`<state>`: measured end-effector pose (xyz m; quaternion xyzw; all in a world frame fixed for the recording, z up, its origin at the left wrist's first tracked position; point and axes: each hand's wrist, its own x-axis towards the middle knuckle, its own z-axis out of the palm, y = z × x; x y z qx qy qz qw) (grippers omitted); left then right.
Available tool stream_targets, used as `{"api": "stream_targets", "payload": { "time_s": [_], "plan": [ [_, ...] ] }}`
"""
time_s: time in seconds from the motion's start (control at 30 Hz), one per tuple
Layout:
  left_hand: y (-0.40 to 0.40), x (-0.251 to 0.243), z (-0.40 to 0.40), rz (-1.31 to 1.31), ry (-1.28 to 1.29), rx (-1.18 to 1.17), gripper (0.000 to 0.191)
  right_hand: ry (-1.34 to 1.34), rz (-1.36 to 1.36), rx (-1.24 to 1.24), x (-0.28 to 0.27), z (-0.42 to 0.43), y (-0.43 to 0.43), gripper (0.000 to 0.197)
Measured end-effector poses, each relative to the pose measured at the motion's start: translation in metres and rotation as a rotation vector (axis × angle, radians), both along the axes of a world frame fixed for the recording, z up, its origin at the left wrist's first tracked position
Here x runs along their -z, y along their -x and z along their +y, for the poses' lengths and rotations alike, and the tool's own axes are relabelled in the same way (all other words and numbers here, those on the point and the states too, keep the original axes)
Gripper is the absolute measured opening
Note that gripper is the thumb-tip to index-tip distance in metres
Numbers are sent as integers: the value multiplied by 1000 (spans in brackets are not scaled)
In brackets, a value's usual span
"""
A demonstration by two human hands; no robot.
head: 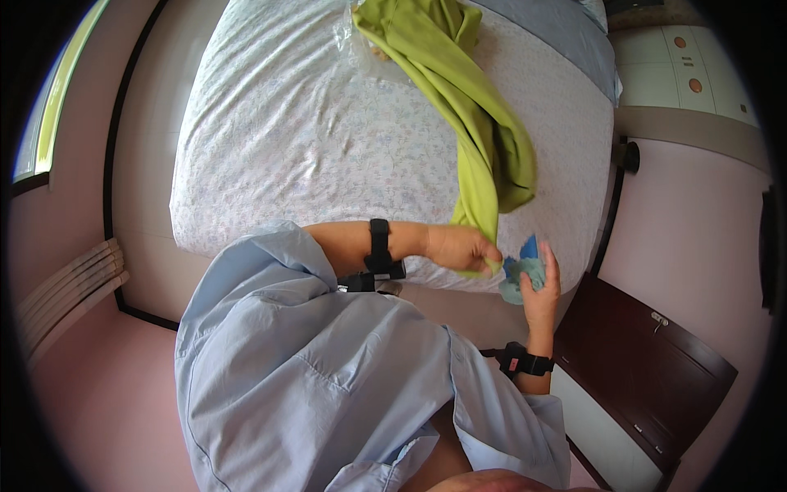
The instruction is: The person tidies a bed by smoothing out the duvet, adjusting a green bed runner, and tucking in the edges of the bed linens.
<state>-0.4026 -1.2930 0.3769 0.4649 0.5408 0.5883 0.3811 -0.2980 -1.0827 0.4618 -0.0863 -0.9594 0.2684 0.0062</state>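
Note:
A long bunched lime-green cloth [461, 101] lies over the bed and hangs toward me at its near end. The fingers of my left hand [464, 248] pinch that near end by the bed's front edge. To its right, my right hand [544, 284] holds a crumpled pale teal cloth [522, 281] between thumb and fingers. A bright blue piece [529, 248] sticks up from the same bunch; whether it is a separate scrap cannot be made out. The two hands are close together but apart.
Under the cloth is a bed [276, 154] with a flowered white sheet. A clear plastic bag [381, 64] lies partly beneath the green cloth. At right stands a dark red-brown cabinet [639, 363]; white cupboards [652, 67] are farther back. A radiator [74, 283] lines the left wall.

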Motion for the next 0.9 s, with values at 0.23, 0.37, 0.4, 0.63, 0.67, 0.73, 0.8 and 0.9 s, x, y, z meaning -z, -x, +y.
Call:
{"api": "stream_targets", "payload": {
  "time_s": [0.23, 0.37, 0.4, 0.63, 0.67, 0.73, 0.8, 0.9],
  "plan": [
    [-56, -3, -1, -7, -84, 155, 21, 233, -751, -440, 0, -34, -6, 61],
    [-64, -7, -23, 96, 246, -136, 20, 187, -795, -618, 47, -9, -16, 42],
    [-70, -10, -24, 101, 259, -123, 20, 223, -720, -683, 74, 6, -21, 43],
    [-123, -102, -16, -284, 469, -489, 22, 241, -792, -899, 119, 45, 17, 51],
    [-130, -118, -13, -118, 444, -490, 22, 276, -801, -932, 115, 42, 21, 49],
    [-146, -149, -10, 59, 441, -535, 22, 274, -780, -999, 98, 36, 30, 46],
    [-161, -178, -10, 102, 467, -638, 23, 241, -710, -1028, 103, 45, 41, 44],
    [-180, -229, -13, 363, 376, -731, 32, 308, -452, -945, 111, 85, 61, 36]
  ]
}}
